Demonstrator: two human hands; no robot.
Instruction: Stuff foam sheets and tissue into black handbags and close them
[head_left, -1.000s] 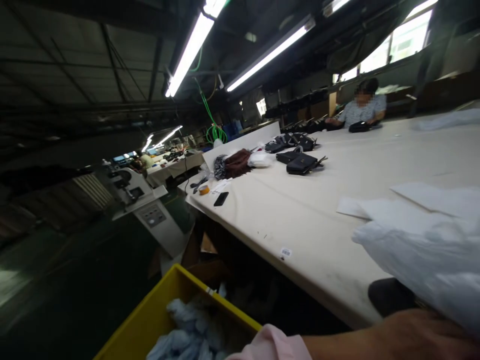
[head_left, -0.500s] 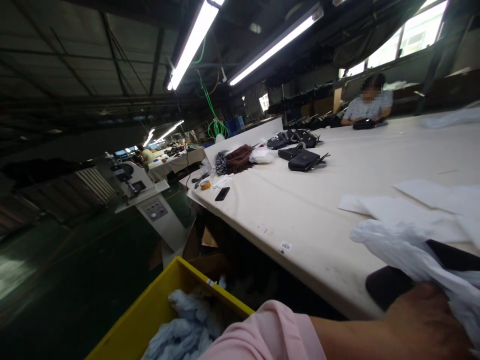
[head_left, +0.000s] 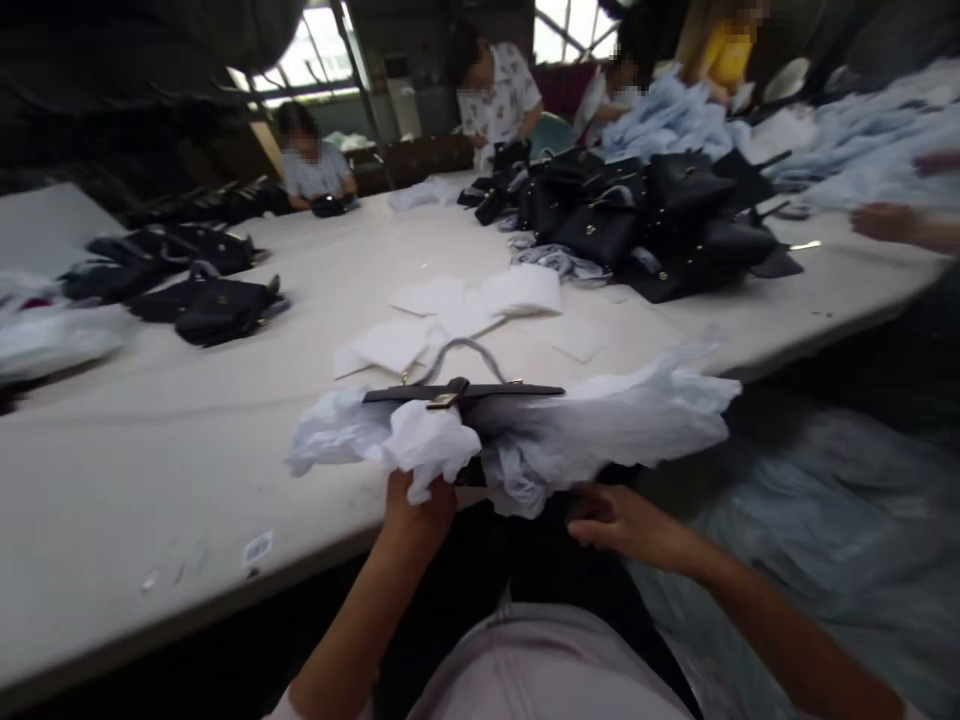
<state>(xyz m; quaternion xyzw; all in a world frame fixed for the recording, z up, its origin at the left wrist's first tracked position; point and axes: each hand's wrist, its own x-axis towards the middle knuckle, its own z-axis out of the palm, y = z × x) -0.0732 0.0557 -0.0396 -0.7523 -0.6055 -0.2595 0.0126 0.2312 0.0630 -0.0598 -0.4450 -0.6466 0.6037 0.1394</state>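
Observation:
A dark handbag [head_left: 517,390] with a grey-wrapped handle and a gold clasp stands at the table's near edge. White crumpled tissue paper [head_left: 600,415] bulges out of it on both sides and at its front. My left hand [head_left: 421,508] is at the bag's lower left, its fingers hidden behind the paper and bag. My right hand [head_left: 611,520] is beside the lower right of the bag and paper, fingers partly bent; whether it grips anything is not clear.
White sheets [head_left: 480,300] lie behind the bag. A heap of black bags [head_left: 645,215] is at the back right, with more black bags [head_left: 217,305] at the left. Pale blue material [head_left: 675,115] is piled beyond. Several people are around the table; a co-worker's hand [head_left: 889,222] shows at right.
The view has swung to the right, and the yellow bin is out of sight. The bag and both my hands now show near the middle; before, one hand showed at the right edge by white paper.

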